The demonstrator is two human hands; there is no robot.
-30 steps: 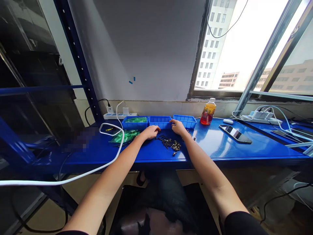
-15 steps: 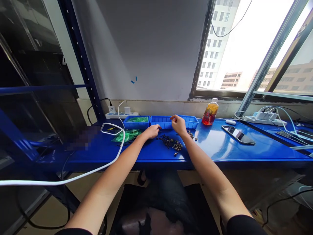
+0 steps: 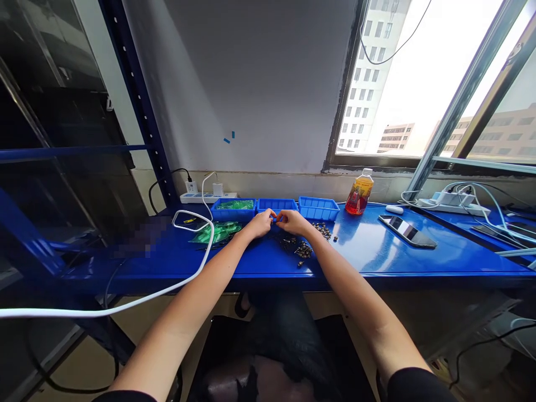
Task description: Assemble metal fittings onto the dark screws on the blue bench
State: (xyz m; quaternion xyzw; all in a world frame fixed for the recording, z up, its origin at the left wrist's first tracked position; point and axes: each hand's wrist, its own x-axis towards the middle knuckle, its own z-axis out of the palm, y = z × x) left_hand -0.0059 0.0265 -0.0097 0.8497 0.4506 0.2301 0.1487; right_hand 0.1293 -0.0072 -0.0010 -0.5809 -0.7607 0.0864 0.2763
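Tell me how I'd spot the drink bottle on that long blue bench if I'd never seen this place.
Start at the big window on the right and drop to the blue bench below its left corner. The bottle stands upright there, just right of the row of three blue trays. It alone is orange, with a white cap and a red label.

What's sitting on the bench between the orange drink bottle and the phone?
In the head view, only bare blue bench top lies between the bottle and the phone; the white mouse sits just behind that stretch.
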